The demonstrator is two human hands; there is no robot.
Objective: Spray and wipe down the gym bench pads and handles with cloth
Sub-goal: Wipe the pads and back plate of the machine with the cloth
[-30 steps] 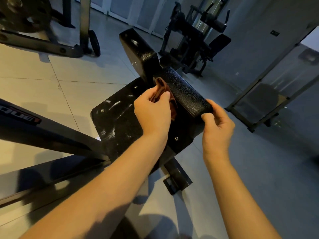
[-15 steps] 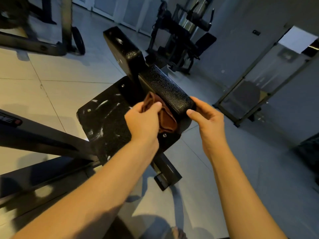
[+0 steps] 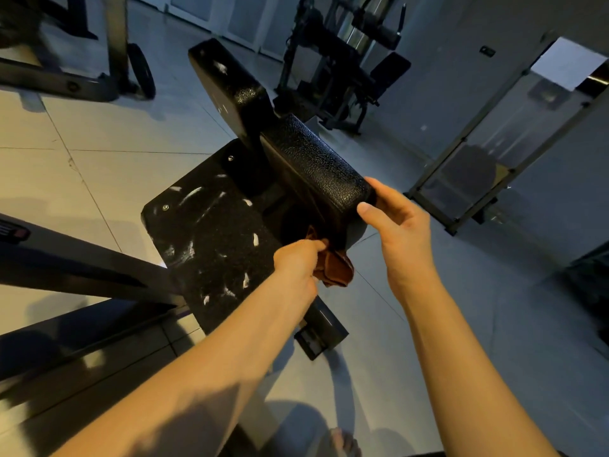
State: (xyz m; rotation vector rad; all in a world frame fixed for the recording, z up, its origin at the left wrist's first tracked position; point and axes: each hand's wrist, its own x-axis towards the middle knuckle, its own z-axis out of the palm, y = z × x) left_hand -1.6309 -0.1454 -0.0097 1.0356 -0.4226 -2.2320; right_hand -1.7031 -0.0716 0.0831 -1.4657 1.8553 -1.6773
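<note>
A black textured pad stands on edge over a worn black base plate of a gym machine. A second black pad rises behind it. My left hand grips a rust-brown cloth and holds it against the lower near side of the front pad. My right hand holds the pad's near end, thumb on top and fingers curled round behind it. No spray bottle is in view.
Dark steel frame beams run along the left, near my left arm. Another weight machine stands at the back. A metal frame with panels stands at the right. Tiled floor lies all around, and a foot shows at the bottom.
My left hand has drawn the cloth down the side of the pad, from its upper part to its lower near corner. My right hand has kept its hold on the pad's end.
</note>
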